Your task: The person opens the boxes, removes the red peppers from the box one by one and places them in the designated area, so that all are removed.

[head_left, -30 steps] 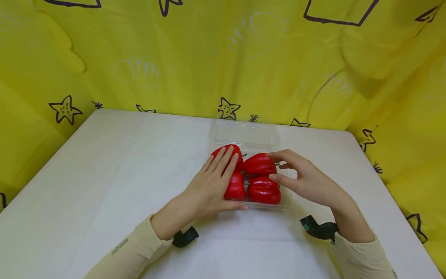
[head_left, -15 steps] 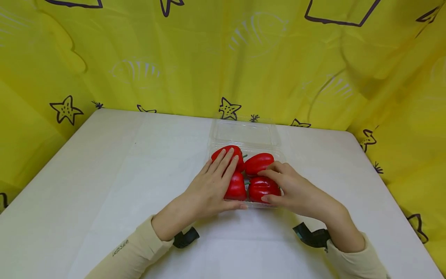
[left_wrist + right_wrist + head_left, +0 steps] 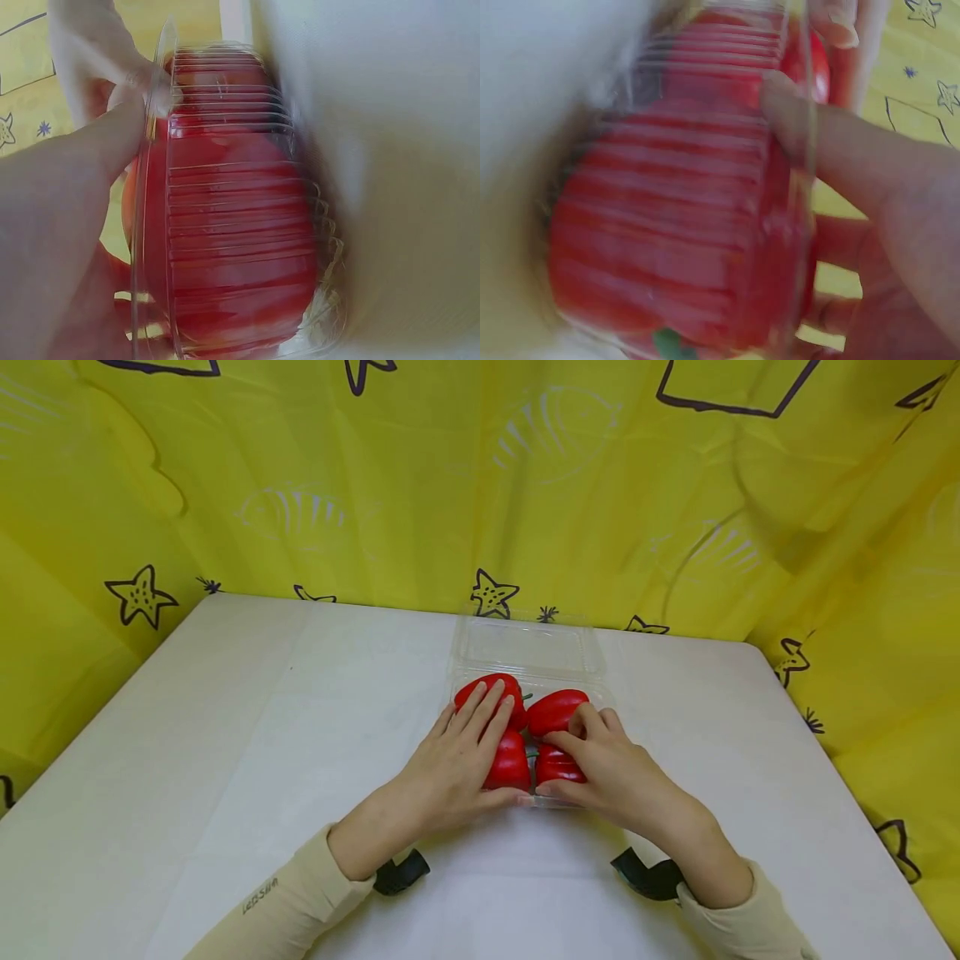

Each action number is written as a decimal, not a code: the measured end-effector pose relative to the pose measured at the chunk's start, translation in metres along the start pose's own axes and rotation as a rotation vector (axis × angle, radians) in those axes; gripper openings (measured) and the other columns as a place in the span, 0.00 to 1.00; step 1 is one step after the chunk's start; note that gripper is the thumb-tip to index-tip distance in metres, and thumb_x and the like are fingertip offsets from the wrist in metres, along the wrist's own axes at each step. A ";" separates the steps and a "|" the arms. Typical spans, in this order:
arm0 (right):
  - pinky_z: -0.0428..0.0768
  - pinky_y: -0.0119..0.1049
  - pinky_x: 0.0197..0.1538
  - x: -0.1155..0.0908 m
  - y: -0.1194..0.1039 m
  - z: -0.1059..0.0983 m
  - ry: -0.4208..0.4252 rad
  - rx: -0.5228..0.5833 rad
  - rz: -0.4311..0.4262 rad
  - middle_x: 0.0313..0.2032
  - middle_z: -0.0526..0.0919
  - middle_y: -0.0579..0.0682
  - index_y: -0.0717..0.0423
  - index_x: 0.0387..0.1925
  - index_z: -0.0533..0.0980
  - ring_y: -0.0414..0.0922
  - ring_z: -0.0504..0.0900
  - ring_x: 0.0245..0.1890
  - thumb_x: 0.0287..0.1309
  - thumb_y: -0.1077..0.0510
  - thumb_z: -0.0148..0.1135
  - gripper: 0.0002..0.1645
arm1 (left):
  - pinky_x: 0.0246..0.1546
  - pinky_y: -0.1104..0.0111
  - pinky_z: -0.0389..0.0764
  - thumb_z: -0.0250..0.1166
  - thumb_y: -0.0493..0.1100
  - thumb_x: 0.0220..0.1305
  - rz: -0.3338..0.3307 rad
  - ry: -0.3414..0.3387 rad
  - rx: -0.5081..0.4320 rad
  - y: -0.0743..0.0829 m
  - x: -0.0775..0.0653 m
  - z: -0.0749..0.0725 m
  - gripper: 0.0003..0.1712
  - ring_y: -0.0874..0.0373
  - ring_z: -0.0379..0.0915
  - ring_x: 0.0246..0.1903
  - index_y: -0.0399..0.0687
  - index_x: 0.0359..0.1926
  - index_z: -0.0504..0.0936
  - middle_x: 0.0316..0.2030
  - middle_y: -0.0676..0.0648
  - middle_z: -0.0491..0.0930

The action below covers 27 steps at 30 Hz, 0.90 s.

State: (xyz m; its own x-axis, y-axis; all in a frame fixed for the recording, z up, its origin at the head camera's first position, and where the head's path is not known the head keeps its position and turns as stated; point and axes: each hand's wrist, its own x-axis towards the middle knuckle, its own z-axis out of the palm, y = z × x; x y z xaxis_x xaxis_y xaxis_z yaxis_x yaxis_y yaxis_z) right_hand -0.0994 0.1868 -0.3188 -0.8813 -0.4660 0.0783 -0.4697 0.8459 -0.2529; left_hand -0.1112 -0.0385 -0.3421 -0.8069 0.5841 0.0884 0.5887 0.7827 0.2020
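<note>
Red bell peppers fill a clear plastic clamshell container (image 3: 557, 802), two at the back and two in front. My left hand (image 3: 442, 768) lies with straight fingers over the back left bell pepper (image 3: 491, 682) and the front left bell pepper (image 3: 508, 763), its thumb along the front rim. With curled fingers and thumb, my right hand (image 3: 618, 768) grips the front right bell pepper (image 3: 557, 765), hiding its right side. Just behind it sits the back right bell pepper (image 3: 553, 710). In the right wrist view, my thumb (image 3: 840, 142) reaches over the rim; a green stem (image 3: 673, 343) shows below.
Behind the peppers the container's lid (image 3: 525, 645) lies folded back, near the far edge of the white table (image 3: 225, 735). A yellow curtain (image 3: 375, 485) with starfish and fish drawings hangs around the table. A dark strap piece (image 3: 649, 874) shows at the right wrist.
My right hand has moved left and toward me, from the right ends of the right-hand peppers onto the front right one, and its fingers have curled round it. The left hand stays in place.
</note>
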 end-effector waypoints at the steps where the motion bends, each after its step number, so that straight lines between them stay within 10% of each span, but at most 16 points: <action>1: 0.85 0.42 0.34 0.000 -0.001 0.001 0.006 -0.008 0.010 0.44 0.73 0.53 0.57 0.52 0.82 0.51 0.69 0.49 0.47 0.43 0.77 0.33 | 0.77 0.47 0.47 0.58 0.75 0.59 0.000 -0.002 -0.002 0.000 0.000 0.000 0.62 0.47 0.33 0.79 0.46 0.79 0.43 0.80 0.45 0.39; 9: 0.86 0.45 0.33 0.006 0.000 0.004 0.040 -0.054 0.042 0.47 0.76 0.53 0.58 0.46 0.81 0.49 0.71 0.48 0.46 0.45 0.73 0.28 | 0.75 0.46 0.53 0.57 0.75 0.59 -0.003 0.003 0.003 0.001 0.000 -0.001 0.61 0.47 0.35 0.79 0.47 0.79 0.44 0.80 0.46 0.40; 27: 0.85 0.33 0.42 -0.002 0.027 -0.026 -0.003 0.367 0.053 0.49 0.79 0.46 0.50 0.51 0.73 0.46 0.79 0.46 0.54 0.56 0.71 0.24 | 0.76 0.46 0.49 0.59 0.74 0.59 -0.004 0.000 -0.048 -0.001 0.000 -0.002 0.60 0.49 0.34 0.79 0.50 0.80 0.43 0.80 0.48 0.39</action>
State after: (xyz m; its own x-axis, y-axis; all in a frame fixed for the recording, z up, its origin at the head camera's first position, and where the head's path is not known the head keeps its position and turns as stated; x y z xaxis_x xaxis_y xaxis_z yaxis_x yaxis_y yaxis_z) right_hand -0.1113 0.2173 -0.3001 -0.9034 -0.4254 0.0536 -0.3735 0.7196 -0.5853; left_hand -0.1121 -0.0399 -0.3406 -0.8093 0.5808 0.0877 0.5823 0.7738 0.2494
